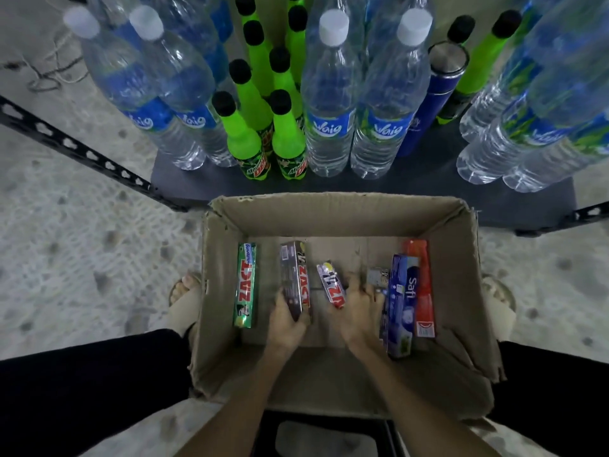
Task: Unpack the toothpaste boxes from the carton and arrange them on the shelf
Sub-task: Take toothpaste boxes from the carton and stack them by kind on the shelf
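- The carton [336, 216] sits open on the floor at the centre of the frame, between the person's legs, its far wall just beside the front edge of the shelf [412, 183].
- The left hand [288, 319] reaches into the carton and is closed around the near end of a dark Zact box [295, 275], which stands tilted on its edge.
- The right hand [357, 306] is also inside the carton, fingers curled over the near end of a silver-and-red Zact box [331, 282]; the grip is partly hidden, so it appears to be a pinch.
- A green Zact box [245, 285] lies flat at the left of the carton floor, apart from both hands.
- A blue Safi box [403, 301] and a red box [421, 285] lie side by side, touching, at the right of the carton.
- A small grey box [377, 277] lies between the right hand and the blue Safi box; its label is too blurred to read.
- On the shelf in the upper half of the frame stand clear water bottles [329, 103], green soda bottles [250, 133] and one blue flask [435, 94], all upright.
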{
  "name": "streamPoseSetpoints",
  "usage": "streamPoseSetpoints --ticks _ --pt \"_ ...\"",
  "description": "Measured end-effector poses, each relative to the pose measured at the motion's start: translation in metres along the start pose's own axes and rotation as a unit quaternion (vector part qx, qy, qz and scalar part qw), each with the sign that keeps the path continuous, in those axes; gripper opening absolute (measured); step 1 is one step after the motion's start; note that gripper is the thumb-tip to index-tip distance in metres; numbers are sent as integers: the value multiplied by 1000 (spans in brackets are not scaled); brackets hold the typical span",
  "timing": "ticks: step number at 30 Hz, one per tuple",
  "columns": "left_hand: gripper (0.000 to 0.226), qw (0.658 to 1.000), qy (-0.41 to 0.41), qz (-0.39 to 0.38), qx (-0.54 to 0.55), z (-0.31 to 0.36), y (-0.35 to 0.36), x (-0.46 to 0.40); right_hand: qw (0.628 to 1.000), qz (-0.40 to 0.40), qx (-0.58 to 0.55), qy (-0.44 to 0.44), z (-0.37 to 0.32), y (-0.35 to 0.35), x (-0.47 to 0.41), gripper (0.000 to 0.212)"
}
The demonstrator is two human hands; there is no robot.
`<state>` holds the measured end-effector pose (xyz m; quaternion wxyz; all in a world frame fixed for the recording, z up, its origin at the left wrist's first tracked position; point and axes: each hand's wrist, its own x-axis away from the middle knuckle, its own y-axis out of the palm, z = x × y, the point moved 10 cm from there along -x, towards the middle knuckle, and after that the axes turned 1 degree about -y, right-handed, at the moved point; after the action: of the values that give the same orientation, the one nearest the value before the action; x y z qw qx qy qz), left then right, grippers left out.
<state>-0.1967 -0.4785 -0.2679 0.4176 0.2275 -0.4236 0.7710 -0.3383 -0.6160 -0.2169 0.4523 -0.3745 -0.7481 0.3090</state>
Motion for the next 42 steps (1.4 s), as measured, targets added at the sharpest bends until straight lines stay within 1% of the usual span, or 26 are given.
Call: streamPoseSetpoints --ticks 3,5,8,11,12,14,18,19,21,22,25,28,32,35,38,42 --pt "71 1000 7 -8 28 -5 -18 -7 1000 3 -29 7 -4 6 -10 75" --pt "60 999 6 -21 39 -6 -28 -8 1000 10 -20 3 -6 8 -14 69" --pt "42 1000 12 1 6 -6 -42 -5 1000 23 -18 -10 -6 11 -19 68" --pt "31 998 33 41 -35 -3 -44 -1 999 34 -15 -21 -7 13 -19 72" --pt "31 997 37 57 -42 -2 -44 0 999 38 -16 -26 -9 13 -18 73" --pt "37 996 40 73 -37 1 -43 1 999 43 3 -31 -11 13 -14 75" --pt "63 993 67 72 -66 16 -36 3 993 51 106 -18 -7 17 4 77" --pt "63 991 76 82 -77 21 -36 4 991 51 122 -19 -7 18 9 75" --pt "56 985 96 106 -98 28 -34 6 989 55 134 -27 -9 20 15 69" --pt "56 983 97 112 -111 30 -32 6 990 60 128 -29 -9 20 15 68" --pt "67 983 71 97 -141 32 -24 1 995 69 69 -18 -4 14 12 70" --pt "62 977 80 101 -168 38 -24 -3 997 78 6 -22 -4 1 10 67" --pt "51 986 98 99 -93 43 -37 -3 991 103 -81 -7 -1 -22 10 65" --pt "41 984 147 81 -66 60 -49 9 986 121 -114 -26 -6 -44 13 62" --pt "46 977 196 62 -61 79 -64 26 980 137 -138 -53 -16 -78 20 56" --pt "45 968 240 66 -4 109 -93 56 967 189 -146 -92 -27 -134 37 51"
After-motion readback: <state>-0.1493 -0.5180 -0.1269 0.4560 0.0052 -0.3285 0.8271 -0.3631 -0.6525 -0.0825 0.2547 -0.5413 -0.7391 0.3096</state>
